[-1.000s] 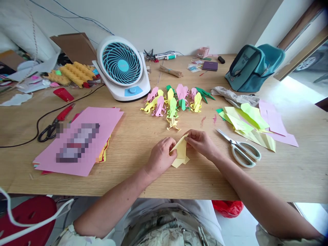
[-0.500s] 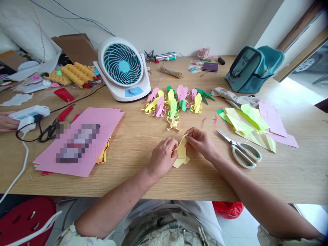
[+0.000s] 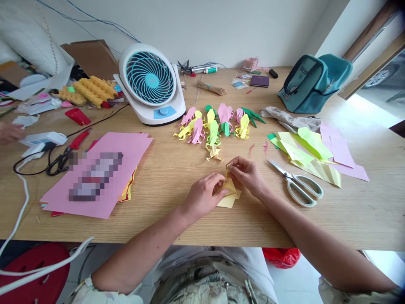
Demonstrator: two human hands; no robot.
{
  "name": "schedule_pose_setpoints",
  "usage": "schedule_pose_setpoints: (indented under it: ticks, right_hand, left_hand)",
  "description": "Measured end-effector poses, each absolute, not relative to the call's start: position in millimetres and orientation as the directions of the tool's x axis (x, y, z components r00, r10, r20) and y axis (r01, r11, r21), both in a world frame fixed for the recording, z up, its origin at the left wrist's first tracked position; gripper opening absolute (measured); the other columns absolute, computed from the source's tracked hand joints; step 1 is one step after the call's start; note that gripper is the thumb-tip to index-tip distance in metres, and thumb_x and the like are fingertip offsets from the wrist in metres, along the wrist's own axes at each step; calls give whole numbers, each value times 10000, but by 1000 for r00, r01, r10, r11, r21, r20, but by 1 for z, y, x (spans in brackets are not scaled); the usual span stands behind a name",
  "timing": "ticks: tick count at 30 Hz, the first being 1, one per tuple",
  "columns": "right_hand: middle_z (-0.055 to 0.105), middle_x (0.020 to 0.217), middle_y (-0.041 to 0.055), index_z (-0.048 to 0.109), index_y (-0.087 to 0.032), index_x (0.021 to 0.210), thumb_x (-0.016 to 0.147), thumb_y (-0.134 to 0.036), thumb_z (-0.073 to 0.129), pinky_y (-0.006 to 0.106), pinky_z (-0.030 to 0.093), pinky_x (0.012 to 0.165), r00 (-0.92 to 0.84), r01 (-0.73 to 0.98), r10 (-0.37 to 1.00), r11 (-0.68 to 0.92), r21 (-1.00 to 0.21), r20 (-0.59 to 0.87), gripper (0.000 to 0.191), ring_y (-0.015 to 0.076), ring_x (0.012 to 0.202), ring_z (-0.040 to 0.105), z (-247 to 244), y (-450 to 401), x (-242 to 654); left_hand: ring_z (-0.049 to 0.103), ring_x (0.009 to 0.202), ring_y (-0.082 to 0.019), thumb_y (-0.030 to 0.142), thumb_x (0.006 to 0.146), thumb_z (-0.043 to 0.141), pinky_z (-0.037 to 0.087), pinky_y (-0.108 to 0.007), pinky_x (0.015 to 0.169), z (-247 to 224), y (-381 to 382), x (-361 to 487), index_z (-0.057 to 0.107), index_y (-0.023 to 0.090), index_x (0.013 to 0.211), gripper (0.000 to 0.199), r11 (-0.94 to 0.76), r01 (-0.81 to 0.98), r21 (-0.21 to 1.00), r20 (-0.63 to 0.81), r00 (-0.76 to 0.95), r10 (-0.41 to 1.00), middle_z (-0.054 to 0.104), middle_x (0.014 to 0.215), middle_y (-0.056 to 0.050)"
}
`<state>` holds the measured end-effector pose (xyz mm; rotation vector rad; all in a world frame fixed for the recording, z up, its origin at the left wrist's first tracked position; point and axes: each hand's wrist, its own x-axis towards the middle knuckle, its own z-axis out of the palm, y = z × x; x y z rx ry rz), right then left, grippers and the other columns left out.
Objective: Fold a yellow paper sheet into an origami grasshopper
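Observation:
A pale yellow folded paper (image 3: pixel 228 198) lies near the table's front edge, between my two hands. My left hand (image 3: pixel 205 193) is closed on its left side, thumb pressed on the paper. The fingertips of my right hand (image 3: pixel 245 174) pinch its raised upper end. Just beyond are several folded paper figures, among them a small cream one (image 3: pixel 214 153), a light green one (image 3: pixel 213 133) and a pink one (image 3: pixel 197 131).
White-handled scissors (image 3: pixel 302 188) and cut paper sheets (image 3: pixel 316 147) lie to the right. Left are a pink paper stack (image 3: pixel 129 169), a fan (image 3: pixel 152 78) and a power strip (image 3: pixel 47 138). A teal bag (image 3: pixel 311 84) stands at the back right. Another person's hand (image 3: pixel 9 131) shows far left.
My left thumb has moved right across the paper, whose raised edge now lies lower. The other person's hand has lifted off the power strip, which has shifted with its white cable.

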<state>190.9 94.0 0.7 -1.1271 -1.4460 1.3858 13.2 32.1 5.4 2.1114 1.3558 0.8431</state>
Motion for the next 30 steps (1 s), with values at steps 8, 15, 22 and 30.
schedule_pose_setpoints:
  ticks: [8,15,22,30]
  right_hand:
    - [639,741,20,640,-215,795,738,-606,729,290,494,627,-422,-13,902,91,-996,88,405,154,671,580,10,85,185]
    - [608,713,-10,590,-224,787,657,-575,812,281,502,630,-393,-139,915,38,-990,90,436,138,644,578,7,79,176]
    - [662,764,16,640,-203,881,802,-528,720,292,506,688,-468,-108,878,57,-992,102,344,158,711,635,4,79,180]
    - [630,1220,76,611,-236,1150,873,-501,649,408,442,994,-426,174,885,285,-942,189,385,243,1118,596,4,78,188]
  left_hand:
    - [568,602,-85,365,848,672,430,-176,456,9,48,4,569,185,979,246,-77,121,990,51,202,978,621,873,-2]
    - [559,595,-73,414,731,798,435,-152,423,6,54,9,564,174,996,428,59,-128,990,-21,278,960,573,809,22]
    - [552,559,-69,415,699,822,417,-149,414,7,55,8,538,174,868,408,65,-141,988,-37,192,981,586,725,41]
    - [458,477,-40,401,779,773,362,-145,398,1,62,-3,561,164,830,322,-59,-93,994,74,171,982,548,643,60]
